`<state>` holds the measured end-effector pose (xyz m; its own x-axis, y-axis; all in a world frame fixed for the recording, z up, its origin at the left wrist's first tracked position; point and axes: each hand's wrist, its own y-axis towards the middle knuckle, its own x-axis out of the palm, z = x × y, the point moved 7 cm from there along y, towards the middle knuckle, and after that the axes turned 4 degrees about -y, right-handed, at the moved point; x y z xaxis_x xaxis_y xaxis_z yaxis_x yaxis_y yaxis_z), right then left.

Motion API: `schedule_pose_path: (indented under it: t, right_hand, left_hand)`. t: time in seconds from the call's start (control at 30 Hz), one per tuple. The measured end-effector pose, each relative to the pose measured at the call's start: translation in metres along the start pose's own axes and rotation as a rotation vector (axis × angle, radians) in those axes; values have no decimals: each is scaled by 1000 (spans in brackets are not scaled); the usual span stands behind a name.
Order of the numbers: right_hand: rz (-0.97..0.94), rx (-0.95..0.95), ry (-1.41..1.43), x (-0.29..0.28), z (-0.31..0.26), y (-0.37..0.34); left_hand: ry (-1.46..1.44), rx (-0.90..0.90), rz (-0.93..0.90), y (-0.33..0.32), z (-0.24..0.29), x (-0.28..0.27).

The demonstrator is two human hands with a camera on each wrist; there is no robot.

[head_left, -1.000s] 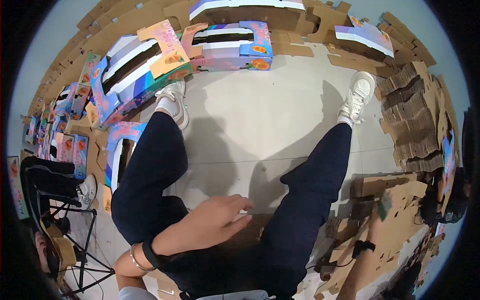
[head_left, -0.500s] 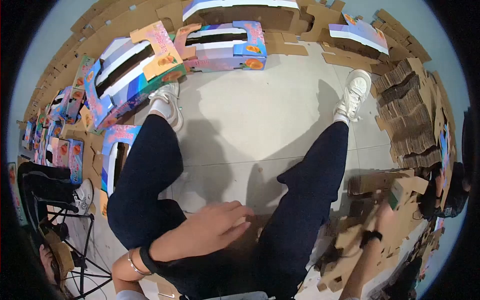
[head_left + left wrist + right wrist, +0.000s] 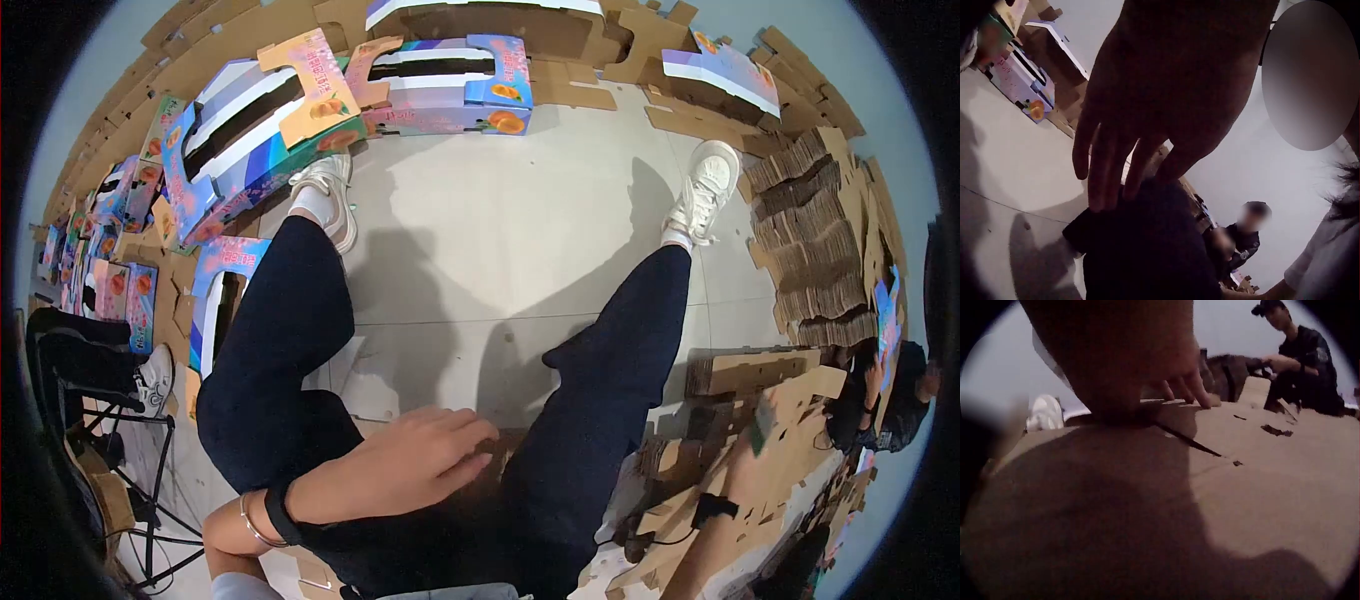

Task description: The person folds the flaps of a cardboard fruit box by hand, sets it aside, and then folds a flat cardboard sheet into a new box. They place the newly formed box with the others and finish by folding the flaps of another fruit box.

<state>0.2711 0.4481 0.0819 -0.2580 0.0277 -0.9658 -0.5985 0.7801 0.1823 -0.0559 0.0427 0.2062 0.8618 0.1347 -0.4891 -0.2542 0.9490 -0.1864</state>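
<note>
My left hand (image 3: 415, 458) hangs over my lap with relaxed fingers and holds nothing. Seen from the left wrist, the fingers (image 3: 1107, 169) point down, spread a little, in front of a dark trouser leg (image 3: 1154, 237). My right hand (image 3: 742, 470) is at a flat brown cardboard sheet (image 3: 690, 520) on the right. The right wrist view has its fingers (image 3: 1179, 390) laid on the cardboard near a dark slit; the thumb is hidden. A small green patch (image 3: 762, 430) shows at the fingertips, and I cannot tell what it is.
Printed fruit cartons (image 3: 265, 130) stand at the front left, with more stacked far left. Bundled flat cardboard (image 3: 810, 230) is piled at the right. Another person (image 3: 1307, 362) sits beyond the cardboard. A folding stool (image 3: 150, 490) is at the left.
The right hand reached forward to the right, then came back toward me over the cardboard. My left hand stays over the lap. The view has shifted slightly.
</note>
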Motion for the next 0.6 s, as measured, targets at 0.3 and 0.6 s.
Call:
schedule_pose_path:
  t: [0.3, 0.6]
  right_hand:
    - [41, -90, 29, 56, 49, 1]
    - [-1197, 496, -545, 126, 229, 96]
  left_hand:
    - [-86, -85, 11, -1, -14, 0]
    - [-61, -80, -18, -4, -20, 5]
